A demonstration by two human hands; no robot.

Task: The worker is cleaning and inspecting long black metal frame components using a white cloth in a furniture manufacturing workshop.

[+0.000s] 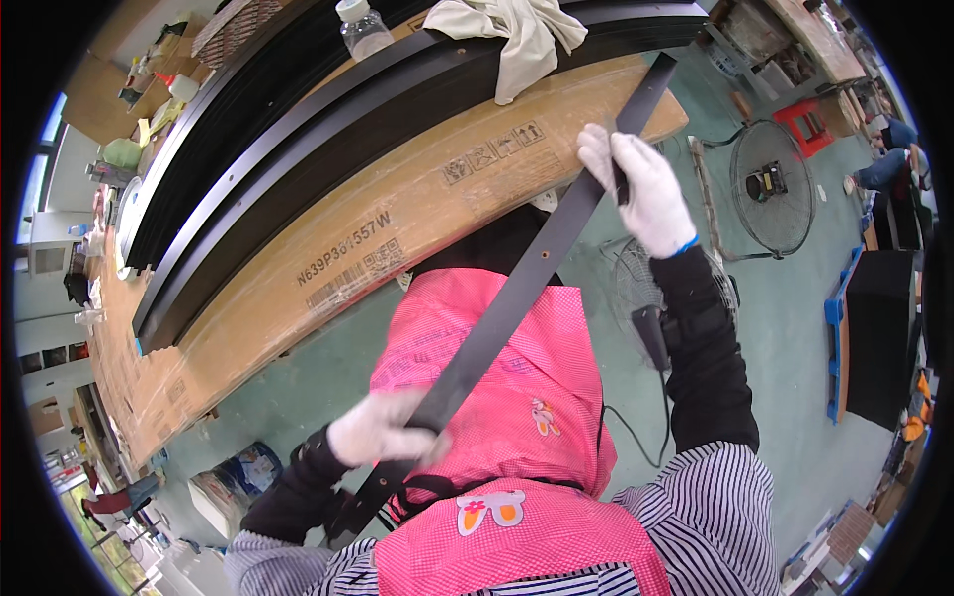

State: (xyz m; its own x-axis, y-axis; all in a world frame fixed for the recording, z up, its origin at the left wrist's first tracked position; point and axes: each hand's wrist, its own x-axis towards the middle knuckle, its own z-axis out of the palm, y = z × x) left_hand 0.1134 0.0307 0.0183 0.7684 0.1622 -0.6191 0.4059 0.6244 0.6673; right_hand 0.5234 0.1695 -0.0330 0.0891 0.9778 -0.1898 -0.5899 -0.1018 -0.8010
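Cardboard (427, 214) bears printed codes (383, 256); hands (651, 194) hold black strip (497, 316).

Strip (507, 306) — left of fan (767, 182).

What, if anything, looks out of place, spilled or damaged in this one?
Only the pale cloth looks slightly out of place: it lies rumpled across the stacked dark strips, one end hanging over the cardboard. I see no spill, and the long strip in the right hand shows no obvious damage.
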